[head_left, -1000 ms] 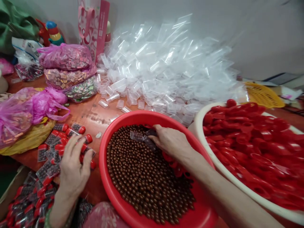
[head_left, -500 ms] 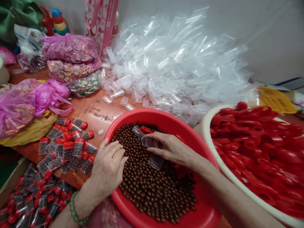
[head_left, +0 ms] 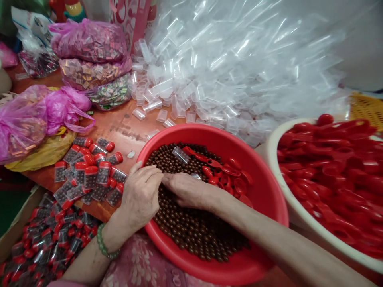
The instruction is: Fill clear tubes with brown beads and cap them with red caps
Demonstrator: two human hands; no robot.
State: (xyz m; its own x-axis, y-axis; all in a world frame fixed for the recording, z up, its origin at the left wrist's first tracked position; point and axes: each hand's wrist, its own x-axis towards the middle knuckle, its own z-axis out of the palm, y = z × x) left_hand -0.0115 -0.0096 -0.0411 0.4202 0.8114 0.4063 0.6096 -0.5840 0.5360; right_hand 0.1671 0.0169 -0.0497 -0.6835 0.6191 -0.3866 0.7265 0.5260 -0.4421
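A red basin (head_left: 277, 199) in front of me holds many small brown balls (head_left: 206, 239). My left hand (head_left: 142, 195), a green bead bracelet at its wrist, lies over the basin's left rim with its fingers curled together. My right hand (head_left: 190, 191) reaches in from the right, closed, its fingertips meeting those of my left hand. Whatever the two hands hold is hidden behind the fingers. A clear plastic container (head_left: 180, 155) lies on the balls, beside several red spoon-like pieces (head_left: 230, 169). Another clear piece (head_left: 196, 176) shows partly behind my right hand.
At left lie filled containers with red caps (head_left: 90, 177), with more in a box (head_left: 44, 247) below. Clear empty containers (head_left: 209, 79) form a heap at the back. A white tub (head_left: 273, 155) of red pieces stands at right, plastic bags (head_left: 89, 42) at back left.
My right hand has moved left across the balls to meet my left hand. The clear container in its fingers is no longer visible. The view has shifted, tipping lower and slightly left.
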